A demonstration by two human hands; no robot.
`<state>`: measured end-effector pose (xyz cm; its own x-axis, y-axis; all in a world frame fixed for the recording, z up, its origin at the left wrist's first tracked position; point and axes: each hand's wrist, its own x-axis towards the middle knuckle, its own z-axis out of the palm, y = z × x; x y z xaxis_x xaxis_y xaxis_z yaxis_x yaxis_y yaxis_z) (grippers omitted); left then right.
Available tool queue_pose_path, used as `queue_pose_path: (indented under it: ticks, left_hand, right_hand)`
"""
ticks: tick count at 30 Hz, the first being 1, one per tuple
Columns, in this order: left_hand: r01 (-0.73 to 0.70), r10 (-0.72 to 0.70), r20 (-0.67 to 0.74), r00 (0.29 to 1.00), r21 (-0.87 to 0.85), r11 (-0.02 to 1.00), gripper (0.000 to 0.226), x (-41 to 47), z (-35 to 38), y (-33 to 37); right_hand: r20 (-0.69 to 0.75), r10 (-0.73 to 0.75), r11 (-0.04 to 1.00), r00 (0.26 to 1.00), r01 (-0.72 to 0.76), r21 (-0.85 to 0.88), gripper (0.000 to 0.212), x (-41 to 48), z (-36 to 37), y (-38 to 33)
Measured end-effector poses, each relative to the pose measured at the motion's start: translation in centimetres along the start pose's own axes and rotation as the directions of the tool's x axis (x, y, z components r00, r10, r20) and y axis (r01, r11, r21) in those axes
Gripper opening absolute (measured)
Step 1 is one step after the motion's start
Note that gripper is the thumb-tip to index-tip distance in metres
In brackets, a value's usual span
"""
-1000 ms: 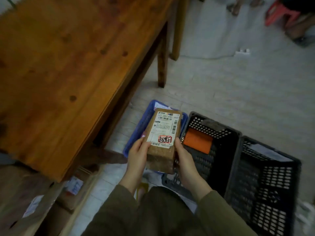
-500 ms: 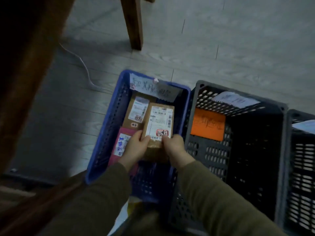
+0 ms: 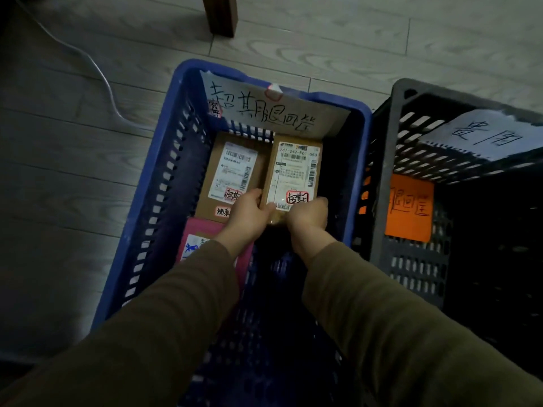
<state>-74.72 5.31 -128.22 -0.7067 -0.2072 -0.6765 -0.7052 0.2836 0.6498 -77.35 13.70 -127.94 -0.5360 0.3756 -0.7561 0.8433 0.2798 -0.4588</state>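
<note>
Both hands hold a small brown parcel (image 3: 295, 171) with a white shipping label and a red stamp, low inside the blue basket (image 3: 164, 183). My left hand (image 3: 249, 212) grips its near left corner; my right hand (image 3: 308, 215) grips its near right corner. The parcel lies beside a second brown labelled parcel (image 3: 232, 174) on its left. A pink parcel (image 3: 202, 242) lies nearer me, partly under my left sleeve. A handwritten paper sign (image 3: 264, 108) is fixed to the basket's far wall.
A black basket (image 3: 411, 259) stands right against the blue one, with an orange handwritten label (image 3: 410, 207) inside and a white paper sign (image 3: 484, 133) on its rim. A wooden table leg (image 3: 220, 13) stands on the grey plank floor. A white cable (image 3: 97, 69) runs at left.
The parcel has gone from above the baskets down into the blue basket, and now sits lower, beside the other brown parcel. Both hands went down with it, and my view tilted down.
</note>
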Motion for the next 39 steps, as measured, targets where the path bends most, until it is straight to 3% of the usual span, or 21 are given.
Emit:
queue_pose_path:
  ticks: [5, 11, 20, 24, 29, 31, 33, 37, 39]
  left_hand:
    - [0.011, -0.009, -0.018, 1.000, 0.102, 0.995, 0.032, 0.9, 1.4, -1.0]
    - [0.082, -0.071, -0.111, 0.991, 0.095, 0.992, 0.031, -1.4, 1.1, 0.4]
    - [0.140, -0.155, -0.105, 0.982, -0.135, 0.981, 0.035, -16.3, -3.5, 9.3]
    - [0.116, -0.163, -0.146, 0.976, -0.284, 0.952, 0.039, -24.6, -6.8, 15.1]
    - [0.010, -0.148, -0.220, 0.964, -0.526, 0.851, 0.021, -34.8, -10.7, 22.2]
    - [-0.054, -0.136, -0.278, 0.951, -0.581, 0.812, 0.025, -39.2, -11.9, 24.6]
    - [-0.128, -0.102, -0.351, 0.931, -0.575, 0.808, 0.033, -43.7, -12.6, 26.6]
    - [-0.278, -0.072, -0.507, 0.859, -0.580, 0.766, 0.012, -54.3, -13.0, 29.3]
    - [-0.321, -0.083, -0.571, 0.817, -0.570, 0.757, 0.026, -59.6, -13.3, 29.8]
  right_hand:
    - [0.018, 0.050, 0.998, 0.999, -0.051, 0.036, 0.025, 1.7, 0.0, 1.1]
    - [0.041, -0.009, 1.000, 0.999, 0.009, -0.010, 0.030, -0.5, -1.3, 0.5]
    - [0.189, -0.085, 0.994, 0.978, 0.096, -0.050, 0.033, -15.0, -11.0, -4.7]
    - [0.292, -0.195, 0.965, 0.936, 0.236, -0.114, 0.046, -23.2, -17.9, -9.6]
    - [0.403, -0.356, 0.917, 0.843, 0.399, -0.025, 0.044, -34.5, -24.5, -14.8]
    - [0.465, -0.405, 0.895, 0.787, 0.446, 0.024, 0.044, -38.8, -26.6, -15.7]
    - [0.528, -0.452, 0.863, 0.719, 0.503, 0.053, 0.045, -43.0, -28.8, -16.2]
    - [0.625, -0.538, 0.766, 0.565, 0.638, 0.083, 0.045, -50.9, -33.6, -15.8]
    - [0.670, -0.568, 0.704, 0.478, 0.704, 0.094, 0.043, -55.0, -36.0, -15.5]
